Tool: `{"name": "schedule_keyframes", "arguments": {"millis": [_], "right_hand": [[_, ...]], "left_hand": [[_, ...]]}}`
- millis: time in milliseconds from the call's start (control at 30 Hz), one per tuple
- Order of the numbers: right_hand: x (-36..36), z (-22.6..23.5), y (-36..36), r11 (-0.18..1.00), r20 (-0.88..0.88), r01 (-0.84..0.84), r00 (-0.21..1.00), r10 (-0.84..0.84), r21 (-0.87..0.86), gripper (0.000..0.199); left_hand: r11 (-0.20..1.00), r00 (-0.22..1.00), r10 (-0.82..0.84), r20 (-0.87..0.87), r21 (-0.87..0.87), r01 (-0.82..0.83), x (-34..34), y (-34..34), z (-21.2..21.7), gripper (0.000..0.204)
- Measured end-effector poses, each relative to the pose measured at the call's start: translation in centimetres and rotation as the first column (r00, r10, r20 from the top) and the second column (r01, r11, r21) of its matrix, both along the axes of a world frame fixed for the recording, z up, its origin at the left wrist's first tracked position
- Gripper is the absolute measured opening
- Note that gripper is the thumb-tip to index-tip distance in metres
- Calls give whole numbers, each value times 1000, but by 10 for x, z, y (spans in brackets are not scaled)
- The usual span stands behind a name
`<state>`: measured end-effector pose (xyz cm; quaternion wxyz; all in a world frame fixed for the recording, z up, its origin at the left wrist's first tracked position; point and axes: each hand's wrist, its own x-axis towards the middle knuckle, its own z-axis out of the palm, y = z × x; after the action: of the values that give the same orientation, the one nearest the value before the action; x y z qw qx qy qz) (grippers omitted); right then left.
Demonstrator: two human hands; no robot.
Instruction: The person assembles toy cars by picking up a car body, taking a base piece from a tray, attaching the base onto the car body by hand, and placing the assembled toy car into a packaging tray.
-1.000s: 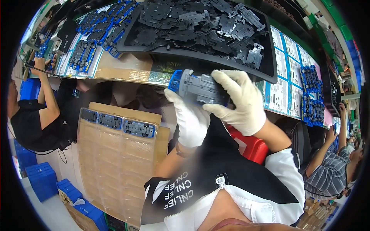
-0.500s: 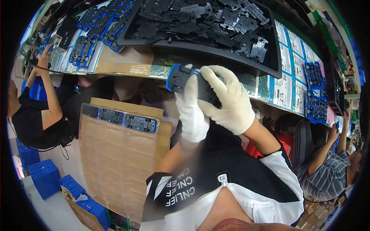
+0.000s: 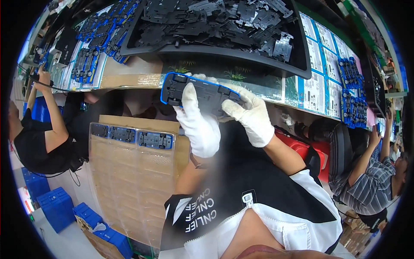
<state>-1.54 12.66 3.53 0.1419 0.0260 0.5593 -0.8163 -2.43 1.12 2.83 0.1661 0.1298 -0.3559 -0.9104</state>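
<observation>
You hold a blue toy car (image 3: 199,94) upside down in front of you, its dark grey underside and wheels facing you, just in front of the near edge of the workbench (image 3: 129,73). Your left hand (image 3: 199,125), in a white glove, reaches up from below with the fingers pressed together along the middle of the chassis, the fingertips lying on the dark underside. Your right hand (image 3: 251,116), also in a white glove, closes around the car's right end, thumb on the underside and fingers wrapped behind the body. Both hands grip the car; neither is spread. On the workbench behind the car stands a large black tray (image 3: 276,64) heaped with loose dark chassis parts (image 3: 224,21). At the bench's left end lie rows of blue toy cars (image 3: 101,34), and more of them sit at its right end (image 3: 351,90), beside printed cards (image 3: 317,82). Below your left hand, a clear blister tray (image 3: 129,185) rests on a cardboard box, three blue cars (image 3: 131,136) filling the slots along its far edge. A person in black (image 3: 41,138) works at the left end of the bench, and another in a striped shirt (image 3: 371,185) sits at the right.
</observation>
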Motion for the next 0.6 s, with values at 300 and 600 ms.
{"name": "schedule_keyframes", "arguments": {"millis": [300,600], "right_hand": [[-1,-12,-23,994,30,-27,999,30,-109,52],[-13,-22,-37,981,51,-129,989,138,-147,53]], "left_hand": [[980,975,182,127,-110,-169,0,-15,-10,40],[394,906,414,95,-915,-83,11,-40,-33,74]]}}
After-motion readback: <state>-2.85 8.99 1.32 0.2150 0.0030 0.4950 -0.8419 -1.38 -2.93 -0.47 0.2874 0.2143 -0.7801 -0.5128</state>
